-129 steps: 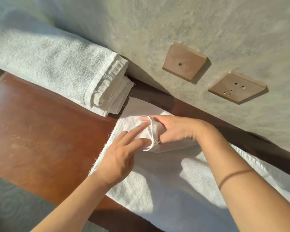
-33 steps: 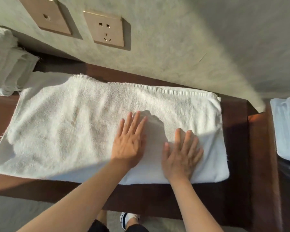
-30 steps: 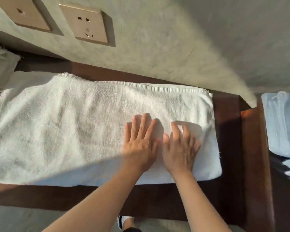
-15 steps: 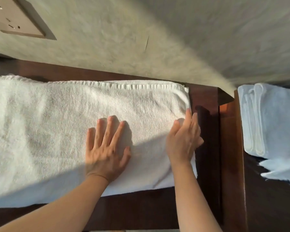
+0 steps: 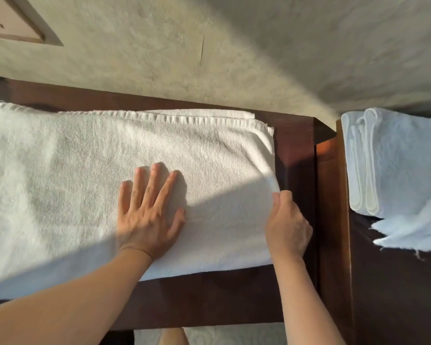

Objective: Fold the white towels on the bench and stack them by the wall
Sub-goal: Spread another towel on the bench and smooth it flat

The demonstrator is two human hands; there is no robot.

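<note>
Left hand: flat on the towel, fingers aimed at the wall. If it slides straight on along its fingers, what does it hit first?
Only more towel at first: the left hand would cross to the ribbed hem, then a bare strip of bench, then the wall. Nothing else lies in that line.

A white towel [image 5: 159,170] lies spread along the dark wooden worktop [image 5: 296,135]. The left hand [image 5: 147,212] presses flat on it; the right hand [image 5: 288,225] pinches its right edge near the worktop's right end.

A bedroom or hotel room, likely – wooden bench [image 5: 296,150], plastered wall [image 5: 234,58] (socket plate [image 5: 8,18]), folded towels [image 5: 396,165]
</note>
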